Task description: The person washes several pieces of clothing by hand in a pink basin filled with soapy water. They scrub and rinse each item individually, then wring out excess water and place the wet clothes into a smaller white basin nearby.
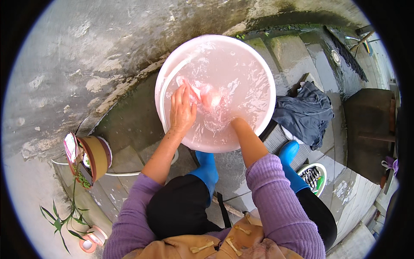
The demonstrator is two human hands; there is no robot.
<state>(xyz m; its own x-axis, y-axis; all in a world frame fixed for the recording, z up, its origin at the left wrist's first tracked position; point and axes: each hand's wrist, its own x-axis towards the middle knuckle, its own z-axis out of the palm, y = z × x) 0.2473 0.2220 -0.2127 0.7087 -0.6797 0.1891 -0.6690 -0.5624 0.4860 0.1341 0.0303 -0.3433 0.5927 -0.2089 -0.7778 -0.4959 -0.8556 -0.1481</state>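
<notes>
A large round pink basin point(160, 68) full of cloudy water stands in front of me. My left hand point(182, 108) is at the basin's left side, its fingers pinching a wet pink cloth point(195, 92). Part of that cloth trails in the water toward the middle, where the surface ripples. My right forearm point(249, 139) dips into the water at the basin's near right. Below the wrist, my right hand is hidden by the murky water, so what it holds does not show.
Dark grey wet clothing point(304, 113) lies heaped on a ridged board point(275, 136) right of the basin. A white tub point(323, 171) holds striped cloth. At left stands a potted plant point(97, 158) near a white hose point(124, 174). A stained wall point(97, 48) rises beyond.
</notes>
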